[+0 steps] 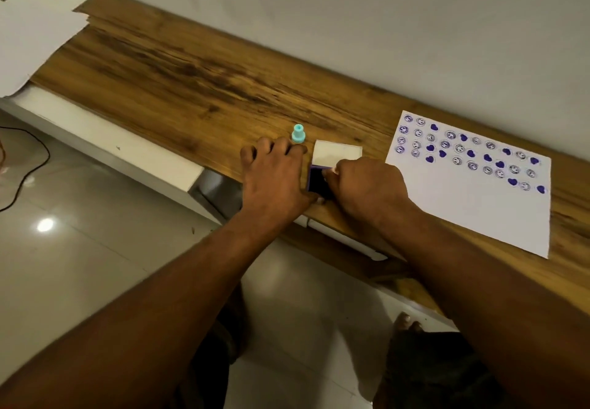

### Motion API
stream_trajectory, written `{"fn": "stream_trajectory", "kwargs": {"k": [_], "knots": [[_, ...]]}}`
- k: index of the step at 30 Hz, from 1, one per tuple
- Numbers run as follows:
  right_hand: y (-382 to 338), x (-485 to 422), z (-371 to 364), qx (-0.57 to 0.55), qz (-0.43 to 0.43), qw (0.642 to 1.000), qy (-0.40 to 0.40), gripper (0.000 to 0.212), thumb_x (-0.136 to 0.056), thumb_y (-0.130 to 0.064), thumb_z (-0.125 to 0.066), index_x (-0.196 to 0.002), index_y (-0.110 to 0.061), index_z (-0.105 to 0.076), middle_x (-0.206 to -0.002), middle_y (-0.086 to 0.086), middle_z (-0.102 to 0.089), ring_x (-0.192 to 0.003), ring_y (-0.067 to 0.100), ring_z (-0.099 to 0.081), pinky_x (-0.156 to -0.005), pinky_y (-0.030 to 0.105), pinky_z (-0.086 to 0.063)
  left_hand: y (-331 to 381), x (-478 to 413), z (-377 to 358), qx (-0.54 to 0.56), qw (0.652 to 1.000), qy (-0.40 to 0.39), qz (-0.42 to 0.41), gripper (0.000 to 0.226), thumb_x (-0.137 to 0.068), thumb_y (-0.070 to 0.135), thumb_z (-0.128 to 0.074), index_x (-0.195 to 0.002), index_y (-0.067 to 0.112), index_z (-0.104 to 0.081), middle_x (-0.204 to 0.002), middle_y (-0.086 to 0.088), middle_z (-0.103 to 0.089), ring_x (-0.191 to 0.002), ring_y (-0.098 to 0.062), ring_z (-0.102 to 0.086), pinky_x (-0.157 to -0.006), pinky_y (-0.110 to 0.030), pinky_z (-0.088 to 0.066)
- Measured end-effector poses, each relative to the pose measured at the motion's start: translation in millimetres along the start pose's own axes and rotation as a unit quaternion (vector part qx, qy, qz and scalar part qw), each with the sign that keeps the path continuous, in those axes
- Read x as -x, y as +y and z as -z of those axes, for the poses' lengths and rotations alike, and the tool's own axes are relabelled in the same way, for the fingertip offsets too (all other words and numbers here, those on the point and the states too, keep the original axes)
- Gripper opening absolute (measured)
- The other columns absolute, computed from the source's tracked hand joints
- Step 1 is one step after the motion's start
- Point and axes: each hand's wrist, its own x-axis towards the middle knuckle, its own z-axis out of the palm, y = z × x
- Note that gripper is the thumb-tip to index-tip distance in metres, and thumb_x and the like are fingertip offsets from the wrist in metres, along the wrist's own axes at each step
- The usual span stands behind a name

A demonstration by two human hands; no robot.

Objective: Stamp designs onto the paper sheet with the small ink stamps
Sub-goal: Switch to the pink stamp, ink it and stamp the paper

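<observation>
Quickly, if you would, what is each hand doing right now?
Left hand: open, fingers spread on the table beside the ink pad.
Right hand: fingers curled over the ink pad; whether it holds anything cannot be told.

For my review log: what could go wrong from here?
The ink pad sits near the table edge; pressing could nudge it off. The left hand lies beside the teal stamp and might topple it. The right hand, curled over the pad, may carry ink onto the paper sheet.

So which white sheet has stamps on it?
The sheet on the right, printed with purple hearts and smileys; the far-left sheet shows no prints.
</observation>
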Motion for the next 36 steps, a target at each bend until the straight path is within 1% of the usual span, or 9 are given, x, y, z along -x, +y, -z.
{"fn": "stream_trajectory", "kwargs": {"k": [4, 10, 14, 17, 20, 25, 29, 33, 36], "knots": [[58, 7, 21, -0.110, -0.041, 0.985, 0.126, 0.052, -0.104, -0.061, -0.032, -0.093, -0.026, -0.069, -0.076, 0.003, -0.066, -0.071, 0.026, -0.060, -0.058, 0.029, -0.036, 17, -1, 12, 0.012, 0.999, 0.012, -0.028, 0.103, -0.066, 0.098, -0.053, -0.145, 0.031, -0.055, -0.134, 0.000, -0.059, -0.123, -0.026, -0.050, -0.099, -0.046, -0.032], [170, 27, 16, -0.039, -0.145, 0.982, 0.112, 0.051, -0.105, -0.056, -0.033, -0.071, -0.022, -0.050, -0.063, 0.001, -0.047, -0.069, 0.029, -0.049, -0.058, 0.032, -0.035, 97, 6, 9, 0.108, 0.978, 0.019, -0.176, 0.088, -0.082, 0.087, -0.055, -0.147, 0.028, -0.056, -0.150, -0.002, -0.055, -0.139, -0.026, -0.048, -0.114, -0.052, -0.034], [200, 27, 0, -0.011, -0.147, 0.986, 0.079, 0.053, -0.104, -0.057, -0.032, -0.071, -0.021, -0.053, -0.067, 0.004, -0.055, -0.070, 0.031, -0.056, -0.060, 0.032, -0.038, 140, 11, -14, 0.106, 0.959, -0.084, -0.248, 0.099, -0.089, 0.085, -0.048, -0.165, 0.025, -0.029, -0.175, -0.003, -0.021, -0.160, -0.027, -0.020, -0.128, -0.049, -0.017], [206, 19, -13, -0.002, -0.130, 0.989, 0.066, 0.054, -0.106, -0.056, -0.032, -0.089, -0.017, -0.066, -0.072, 0.006, -0.058, -0.078, 0.034, -0.064, -0.063, 0.033, -0.042, 153, 8, -32, 0.109, 0.948, -0.119, -0.276, 0.104, -0.093, 0.084, -0.042, -0.170, 0.022, -0.009, -0.178, -0.004, 0.004, -0.164, -0.024, 0.005, -0.126, -0.041, 0.004], [209, 8, -19, -0.007, -0.124, 0.990, 0.071, 0.054, -0.106, -0.056, -0.031, -0.084, -0.018, -0.063, -0.070, 0.004, -0.053, -0.080, 0.034, -0.065, -0.063, 0.032, -0.039, 158, 4, -40, 0.105, 0.941, -0.142, -0.288, 0.104, -0.095, 0.084, -0.035, -0.170, 0.021, 0.000, -0.177, -0.003, 0.013, -0.162, -0.020, 0.015, -0.123, -0.035, 0.016], [215, -1, -21, -0.021, -0.117, 0.990, 0.078, 0.049, -0.104, -0.054, -0.036, -0.067, -0.024, -0.044, -0.066, 0.002, -0.049, -0.078, 0.034, -0.062, -0.063, 0.032, -0.036, 162, 0, -45, 0.106, 0.940, -0.155, -0.285, 0.100, -0.097, 0.083, -0.031, -0.170, 0.019, -0.007, -0.178, -0.004, 0.010, -0.163, -0.021, 0.010, -0.124, -0.035, 0.012], [216, 0, -15, -0.005, -0.111, 0.990, 0.086, 0.049, -0.105, -0.054, -0.034, -0.074, -0.021, -0.053, -0.068, 0.004, -0.050, -0.076, 0.036, -0.061, -0.062, 0.033, -0.038, 165, -3, -43, 0.107, 0.943, -0.142, -0.280, 0.095, -0.097, 0.081, -0.033, -0.168, 0.018, -0.021, -0.178, -0.006, -0.007, -0.164, -0.022, -0.003, -0.126, -0.036, 0.001], [210, 0, -1, 0.029, -0.104, 0.975, 0.193, 0.051, -0.104, -0.055, -0.031, -0.075, -0.020, -0.054, -0.061, 0.006, -0.047, -0.058, 0.032, -0.047, -0.055, 0.031, -0.032, 165, -4, -42, 0.112, 0.944, -0.133, -0.281, 0.091, -0.099, 0.079, -0.033, -0.167, 0.018, -0.025, -0.177, -0.005, -0.012, -0.163, -0.022, -0.009, -0.123, -0.034, 0.000], [196, 4, -12, 0.079, -0.116, 0.982, 0.130, 0.052, -0.106, -0.051, -0.034, -0.090, -0.014, -0.069, -0.078, 0.015, -0.068, -0.074, 0.040, -0.066, -0.060, 0.032, -0.033, 164, -3, -44, 0.115, 0.944, -0.124, -0.283, 0.090, -0.099, 0.078, -0.035, -0.166, 0.018, -0.026, -0.177, -0.006, -0.014, -0.163, -0.022, -0.010, -0.126, -0.035, -0.005]]}}
